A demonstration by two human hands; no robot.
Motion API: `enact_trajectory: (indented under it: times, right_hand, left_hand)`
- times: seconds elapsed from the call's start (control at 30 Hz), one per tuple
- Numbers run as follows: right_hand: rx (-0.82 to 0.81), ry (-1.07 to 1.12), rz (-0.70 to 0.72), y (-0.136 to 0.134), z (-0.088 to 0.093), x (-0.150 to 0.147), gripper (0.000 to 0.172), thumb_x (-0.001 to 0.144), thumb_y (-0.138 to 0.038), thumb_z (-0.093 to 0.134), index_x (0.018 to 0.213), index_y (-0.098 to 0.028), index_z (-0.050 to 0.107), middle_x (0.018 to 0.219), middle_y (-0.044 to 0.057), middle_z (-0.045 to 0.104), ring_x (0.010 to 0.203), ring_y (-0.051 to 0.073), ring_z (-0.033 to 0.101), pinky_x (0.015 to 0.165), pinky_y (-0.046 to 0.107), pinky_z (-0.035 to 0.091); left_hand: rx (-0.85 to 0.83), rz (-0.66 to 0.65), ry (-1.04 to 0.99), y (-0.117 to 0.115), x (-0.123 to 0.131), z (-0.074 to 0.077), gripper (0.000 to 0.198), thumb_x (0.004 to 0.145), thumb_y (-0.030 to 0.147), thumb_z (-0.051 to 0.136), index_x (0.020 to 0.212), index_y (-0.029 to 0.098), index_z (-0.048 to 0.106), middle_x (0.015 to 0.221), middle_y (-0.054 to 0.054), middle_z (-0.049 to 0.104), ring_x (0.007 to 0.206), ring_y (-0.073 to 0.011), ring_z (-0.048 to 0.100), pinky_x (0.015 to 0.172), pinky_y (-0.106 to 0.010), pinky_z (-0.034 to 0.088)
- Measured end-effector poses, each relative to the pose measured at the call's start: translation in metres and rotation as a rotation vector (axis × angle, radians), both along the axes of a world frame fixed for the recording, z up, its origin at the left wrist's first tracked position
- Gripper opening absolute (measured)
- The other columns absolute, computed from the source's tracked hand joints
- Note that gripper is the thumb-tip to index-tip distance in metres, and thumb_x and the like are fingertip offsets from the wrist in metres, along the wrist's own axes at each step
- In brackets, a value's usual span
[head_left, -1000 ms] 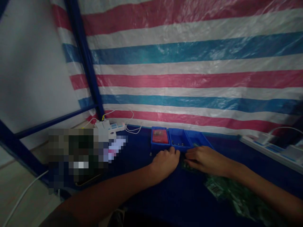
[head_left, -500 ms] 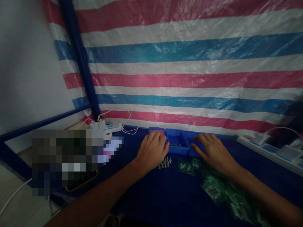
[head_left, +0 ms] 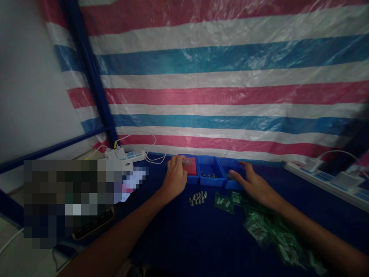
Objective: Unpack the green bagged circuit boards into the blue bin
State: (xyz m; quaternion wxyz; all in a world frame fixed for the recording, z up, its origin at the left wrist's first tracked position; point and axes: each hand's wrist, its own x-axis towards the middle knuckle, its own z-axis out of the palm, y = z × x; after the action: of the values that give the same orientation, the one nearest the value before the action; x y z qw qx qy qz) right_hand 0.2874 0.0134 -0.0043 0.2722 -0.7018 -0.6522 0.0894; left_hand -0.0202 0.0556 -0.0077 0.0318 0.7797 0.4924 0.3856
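My left hand (head_left: 175,176) is at the outer side of the left blue bin (head_left: 191,179), its fingers curled over that wall. Inside this bin lies something flat and red (head_left: 190,166), with a small greyish piece near my fingertips. The middle blue bin (head_left: 211,181) holds a few small metal parts. My right hand (head_left: 253,184) reaches over the right side of the right blue bin (head_left: 227,163), thumb and fingers apart; a dark grey content shows partly below the thumb. In front of the bins, several shiny metal fittings (head_left: 198,198) stand grouped on the dark blue table (head_left: 184,234).
Clear green-tinted packets (head_left: 256,227) with small parts are spread under and beside my right forearm. White power strips lie at the back left (head_left: 135,156) and right (head_left: 325,181), with cables. A striped plastic sheet (head_left: 201,92) hangs behind. A blurred-out area covers the left.
My left hand has moved left, from above the left bin to its outer edge, uncovering the red content. My right hand stays at the right bin. The view has shifted slightly.
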Motion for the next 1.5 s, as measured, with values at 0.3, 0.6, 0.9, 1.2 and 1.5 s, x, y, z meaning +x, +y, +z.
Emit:
enact_trajectory:
  times: [0.3, 0.6, 0.9, 1.2, 1.5]
  right_hand:
    - [0.478, -0.317, 0.178, -0.009, 0.013, -0.006, 0.055, 0.104, -0.057, 0.045, 0.139, -0.015, 0.053, 0.136, 0.021, 0.061, 0.127, 0.041, 0.057, 0.108, 0.058, 0.046]
    - [0.383, -0.403, 0.716, -0.047, 0.035, -0.031, 0.026, 0.107, -0.032, 0.050, 0.124, -0.026, 0.069, 0.107, 0.009, 0.070, 0.099, 0.027, 0.066, 0.093, 0.047, 0.054]
    - [0.316, -0.397, 0.777, -0.045, 0.024, -0.035, 0.031, 0.108, -0.034, 0.048, 0.128, -0.024, 0.070, 0.114, 0.010, 0.073, 0.107, 0.027, 0.071, 0.092, 0.043, 0.060]
    - [0.199, -0.347, 0.827, -0.050, 0.023, -0.044, 0.035, 0.109, -0.031, 0.048, 0.139, -0.028, 0.064, 0.116, 0.008, 0.075, 0.098, 0.023, 0.075, 0.084, 0.039, 0.063]
    - [0.177, -0.332, 0.838, -0.046, 0.015, -0.043, 0.036, 0.109, -0.032, 0.050, 0.142, -0.030, 0.062, 0.118, 0.008, 0.076, 0.099, 0.025, 0.076, 0.086, 0.042, 0.064]
  left_hand:
    - [0.284, -0.137, 0.284, -0.031, 0.002, 0.029, 0.019, 0.105, 0.018, 0.043, 0.115, 0.018, 0.059, 0.120, -0.010, 0.062, 0.113, -0.0248, 0.057, 0.099, -0.041, 0.048]
    - [0.388, -0.275, 0.626, -0.058, 0.008, 0.025, 0.011, 0.101, 0.029, 0.056, 0.103, 0.018, 0.060, 0.106, -0.007, 0.063, 0.097, -0.0248, 0.060, 0.079, -0.037, 0.047]
    - [0.293, -0.174, 0.600, -0.065, -0.001, 0.011, 0.021, 0.106, 0.035, 0.048, 0.110, 0.018, 0.061, 0.110, -0.008, 0.063, 0.100, -0.0267, 0.057, 0.085, -0.040, 0.045]
    - [0.257, -0.204, 0.586, -0.067, 0.001, 0.008, 0.041, 0.108, 0.053, 0.042, 0.111, 0.017, 0.061, 0.109, -0.009, 0.064, 0.100, -0.0264, 0.058, 0.085, -0.040, 0.045]
    - [0.175, -0.247, 0.500, -0.065, 0.000, 0.014, 0.039, 0.108, 0.052, 0.045, 0.115, 0.017, 0.062, 0.112, -0.008, 0.064, 0.102, -0.0252, 0.059, 0.088, -0.039, 0.047]
